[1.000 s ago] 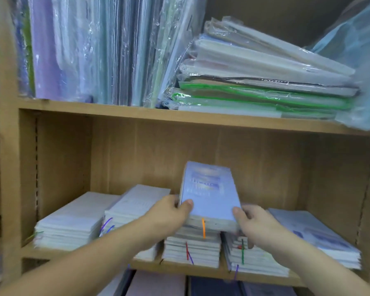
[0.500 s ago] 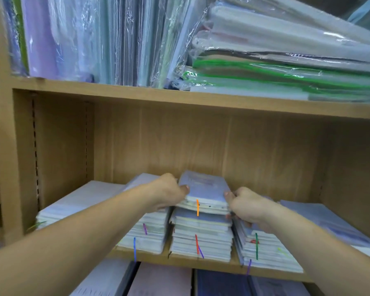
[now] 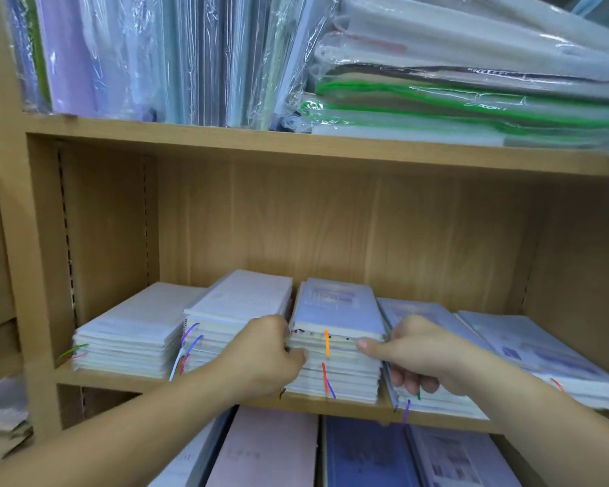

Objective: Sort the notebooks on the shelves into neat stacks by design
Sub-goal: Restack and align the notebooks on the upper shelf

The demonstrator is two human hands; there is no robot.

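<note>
Several stacks of thin notebooks lie side by side on the middle shelf (image 3: pixel 120 383). The middle stack (image 3: pixel 338 307) has a pale lavender-blue cover on top and orange and red ribbon markers hanging down its front. My left hand (image 3: pixel 261 360) grips its front left corner, with the thumb on the front edge. My right hand (image 3: pixel 422 353) holds the right edge, its thumb pressed to the front and its other fingers curled low before the neighbouring bluish stack (image 3: pixel 419 314). Two white-covered stacks (image 3: pixel 243 297) (image 3: pixel 138 321) sit to the left.
A wider bluish stack (image 3: pixel 542 349) fills the shelf's right end. Plastic-wrapped packs stand upright (image 3: pixel 155 58) and lie flat (image 3: pixel 471 96) on the shelf above. Pink (image 3: pixel 268 451) and dark blue (image 3: pixel 366 451) notebooks lie on the shelf below. Open room remains above the stacks.
The lavender-blue notebooks, held tilted up a second ago, now lie flat on the middle stack. Both hands have dropped to the stack's front corners.
</note>
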